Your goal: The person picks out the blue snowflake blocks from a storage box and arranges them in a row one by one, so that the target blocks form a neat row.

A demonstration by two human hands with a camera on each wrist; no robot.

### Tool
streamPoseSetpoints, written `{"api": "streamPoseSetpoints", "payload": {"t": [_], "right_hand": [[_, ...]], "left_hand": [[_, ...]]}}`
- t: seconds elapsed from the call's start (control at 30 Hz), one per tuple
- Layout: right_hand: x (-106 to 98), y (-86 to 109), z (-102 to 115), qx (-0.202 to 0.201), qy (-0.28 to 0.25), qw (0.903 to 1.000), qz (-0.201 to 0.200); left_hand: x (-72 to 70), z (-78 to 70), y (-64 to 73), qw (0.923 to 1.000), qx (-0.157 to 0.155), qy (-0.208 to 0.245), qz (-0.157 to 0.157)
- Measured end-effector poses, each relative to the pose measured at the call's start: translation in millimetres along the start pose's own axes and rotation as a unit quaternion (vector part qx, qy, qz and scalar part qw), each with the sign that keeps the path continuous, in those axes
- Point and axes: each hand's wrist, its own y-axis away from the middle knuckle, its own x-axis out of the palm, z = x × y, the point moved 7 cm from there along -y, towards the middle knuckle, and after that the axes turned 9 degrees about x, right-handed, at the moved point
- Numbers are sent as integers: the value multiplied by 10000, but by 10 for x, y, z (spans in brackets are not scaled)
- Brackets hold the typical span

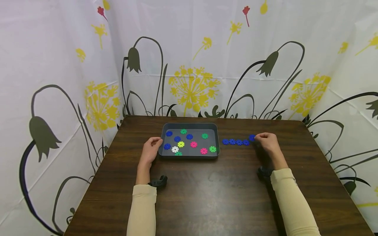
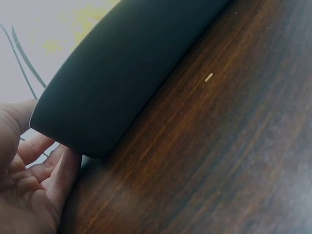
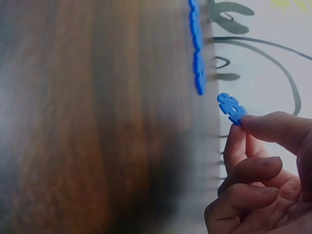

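Note:
My right hand pinches a blue flower-shaped disc between thumb and fingertips, raised off the table. Just left of it, a row of several blue discs lies on the table, edges touching or nearly so. The right wrist view catches part of that row. On the other side, my left hand grips the left end of a dark grey tray, thumb at the rim and fingers against the outer wall. Loose discs lie in the tray, among them a white one and a yellow one.
Also in the tray are pink, green and more blue discs. The brown wooden table reaches back to a flower-printed curtain. A small pale fleck shows on the wood beside the tray.

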Motion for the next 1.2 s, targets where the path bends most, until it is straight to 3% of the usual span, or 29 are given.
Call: {"api": "streamPoseSetpoints", "payload": {"t": [0.2, 0.43, 0.8, 1.2], "right_hand": [[-20, -52, -89, 110, 52, 9999, -46], [-2, -72, -164, 242, -150, 9994, 192], [5, -53, -198, 320, 47, 9989, 345], [-23, -12, -222, 398, -344, 9982, 271]], "left_hand": [[0, 1, 1, 10000, 57, 30, -17], [12, -4, 10, 10000, 35, 42, 0], [-1, -7, 7, 10000, 53, -41, 14], [4, -39, 3, 9998, 198, -10, 16]]}}
